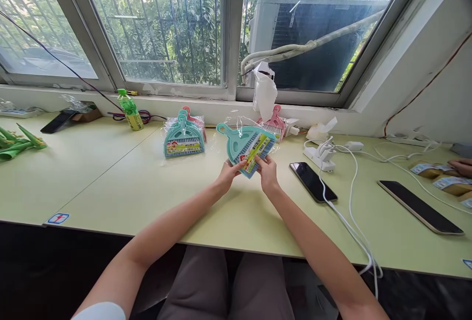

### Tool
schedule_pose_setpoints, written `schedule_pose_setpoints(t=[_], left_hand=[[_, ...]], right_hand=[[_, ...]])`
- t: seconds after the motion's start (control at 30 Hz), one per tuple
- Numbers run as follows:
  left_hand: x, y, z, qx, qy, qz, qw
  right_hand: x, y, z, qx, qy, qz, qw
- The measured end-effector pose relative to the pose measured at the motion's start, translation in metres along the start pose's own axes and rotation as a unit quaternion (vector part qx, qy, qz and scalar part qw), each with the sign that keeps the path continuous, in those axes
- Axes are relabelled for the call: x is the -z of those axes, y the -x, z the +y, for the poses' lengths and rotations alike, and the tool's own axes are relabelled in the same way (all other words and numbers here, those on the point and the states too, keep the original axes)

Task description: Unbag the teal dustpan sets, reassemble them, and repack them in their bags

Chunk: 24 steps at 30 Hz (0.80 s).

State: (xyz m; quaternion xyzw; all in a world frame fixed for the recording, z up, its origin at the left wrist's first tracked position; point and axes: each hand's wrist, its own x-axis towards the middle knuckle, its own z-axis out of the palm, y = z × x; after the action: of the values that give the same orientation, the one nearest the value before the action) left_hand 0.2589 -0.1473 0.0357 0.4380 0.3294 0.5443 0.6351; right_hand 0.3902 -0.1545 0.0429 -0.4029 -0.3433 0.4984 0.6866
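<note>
A teal mini dustpan and brush set (239, 139) in clear plastic wrap is held tilted above the table, its handle pointing up and left. My left hand (229, 171) grips its lower left edge, thumb on the front. My right hand (267, 171) grips the lower right edge, thumb on the yellow label. Left of my hands, wrapped sets stand or lean near the wall: a teal dustpan set (183, 135) in front, with a pink dustpan set (201, 124) partly hidden behind it. Behind the held set shows another pink dustpan set (276, 122), partly covered.
A green-capped bottle (130, 109) stands at the back left. Right of my hands lie a phone (312, 181), a white power strip (319, 158) with trailing cables, and a larger dark device (419, 207). Another person's hand (460, 166) is at the far right, by brown packages (448, 178).
</note>
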Motion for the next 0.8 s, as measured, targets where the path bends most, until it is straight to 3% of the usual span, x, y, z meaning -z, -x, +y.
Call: schedule_pose_setpoints(t=[0.17, 0.47, 0.8], left_hand=[[0.004, -0.002, 0.001, 0.010, -0.023, 0.005, 1.000], [0.007, -0.003, -0.001, 0.035, -0.094, -0.077, 0.992], [0.003, 0.000, -0.003, 0.016, -0.159, -0.111, 0.981]], right_hand=[[0.003, -0.006, -0.005, -0.023, 0.058, -0.011, 0.998], [0.025, -0.026, -0.013, 0.035, 0.081, 0.113, 0.990], [0.031, -0.027, -0.016, 0.024, 0.092, 0.161, 0.982]])
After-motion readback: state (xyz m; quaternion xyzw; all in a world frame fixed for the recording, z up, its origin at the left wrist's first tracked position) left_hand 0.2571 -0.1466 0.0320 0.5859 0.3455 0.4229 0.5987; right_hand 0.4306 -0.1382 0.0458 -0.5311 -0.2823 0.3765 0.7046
